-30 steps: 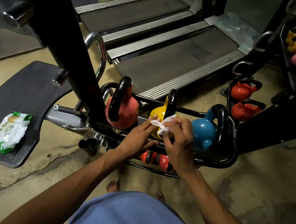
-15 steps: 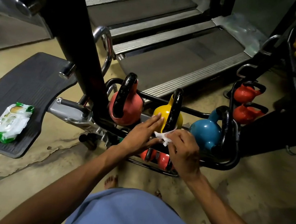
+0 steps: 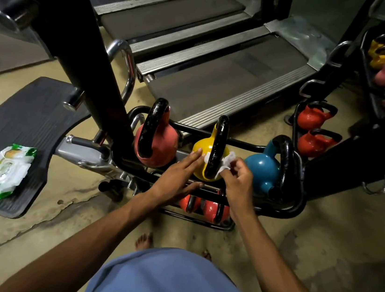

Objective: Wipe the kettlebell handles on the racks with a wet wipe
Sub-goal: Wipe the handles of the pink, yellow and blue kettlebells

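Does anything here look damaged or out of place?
Yes. The floor beside the black ribbed plate is cracked and flaking. The pink kettlebell's black handle shows pale chipped specks. The wipes pack lies askew on the plate.

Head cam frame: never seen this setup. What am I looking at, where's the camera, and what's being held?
There is no machine here, just a person's two bare hands, filmed by one wide-angle camera worn on the head and looking down. On a low black rack sit a pink kettlebell, a yellow kettlebell and a blue kettlebell. The right hand pinches a white wet wipe wrapped round the yellow one's black handle. The left hand rests with straight fingers against the yellow body and holds nothing. A wipes pack lies on a dark mat at the left. Treadmills stand behind.
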Tool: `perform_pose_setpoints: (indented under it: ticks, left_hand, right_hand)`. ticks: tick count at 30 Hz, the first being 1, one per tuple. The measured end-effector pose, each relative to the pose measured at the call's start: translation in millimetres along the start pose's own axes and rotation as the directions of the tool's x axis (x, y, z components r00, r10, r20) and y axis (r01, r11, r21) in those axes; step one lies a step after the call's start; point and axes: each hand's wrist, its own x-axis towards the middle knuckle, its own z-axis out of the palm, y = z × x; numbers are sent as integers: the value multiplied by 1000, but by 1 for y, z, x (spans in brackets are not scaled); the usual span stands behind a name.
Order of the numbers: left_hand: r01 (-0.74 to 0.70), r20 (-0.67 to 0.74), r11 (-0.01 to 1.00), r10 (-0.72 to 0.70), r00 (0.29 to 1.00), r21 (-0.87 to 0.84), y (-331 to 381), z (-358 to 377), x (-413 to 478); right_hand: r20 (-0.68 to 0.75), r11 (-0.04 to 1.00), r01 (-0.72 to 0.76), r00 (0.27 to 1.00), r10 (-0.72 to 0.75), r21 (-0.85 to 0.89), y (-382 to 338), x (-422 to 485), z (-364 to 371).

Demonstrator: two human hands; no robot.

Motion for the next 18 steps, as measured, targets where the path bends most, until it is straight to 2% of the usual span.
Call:
perform_pose_setpoints:
  ticks: [2, 3, 4, 5, 6, 7, 8, 9, 10, 11, 12, 14, 15, 18]
  left_hand:
    - [7, -10, 1000, -7, 1000, -2, 0, 1, 0]
    - [7, -17, 1000, -7, 1000, -7, 0, 2, 1]
    - [4, -26, 1000, -5, 1000, -17, 1, 3, 0]
    - [5, -34, 999, -6, 999, -36, 0, 3, 0]
    - [8, -39, 998, -11, 999, -61, 0, 4, 0]
    - [13, -42, 996, -17, 999, -87, 0, 4, 0]
    - [13, -41, 995, -18, 999, -102, -1, 3, 0]
    - [7, -37, 994, -11, 999, -107, -2, 2, 0]
    - [-6, -30, 995, 3, 1000, -103, -3, 1, -1]
    - [-23, -21, 996, 21, 1000, -90, -4, 0, 0]
    - [-39, -14, 997, 39, 999, -67, -5, -1, 0]
    - [-53, -8, 998, 52, 999, -37, -6, 1, 2]
    - [-49, -7, 998, 49, 999, -37, -7, 1, 2]
    - [-49, -18, 998, 49, 999, -42, -5, 1, 0]
  right_hand:
    - [-53, 997, 61, 997, -63, -43, 1, -10, -1]
    - [-55, 984, 140, 988, -147, -114, 1, -15, -2]
    - [-26, 938, 265, 960, -278, -225, 1, -18, -2]
    - [48, 835, 412, 904, -425, -365, 1, -19, -2]
    - [175, 660, 556, 815, -553, -505, 2, -18, -3]
    - [334, 421, 670, 700, -631, -611, 1, -14, -4]
    - [488, 172, 742, 578, -654, -649, -1, -8, -5]
    - [609, -25, 778, 471, -639, -628, -4, -2, -6]
    - [688, -151, 794, 394, -610, -588, -9, 3, -7]
    - [732, -222, 799, 349, -586, -559, -16, 9, -6]
    - [756, -269, 791, 336, -561, -550, -22, 16, -3]
    - [793, -337, 753, 384, -474, -566, -30, 30, 7]
    - [807, -362, 735, 432, -402, -574, -34, 36, 14]
    - [796, -473, 695, 605, -22, -541, -43, 39, 34]
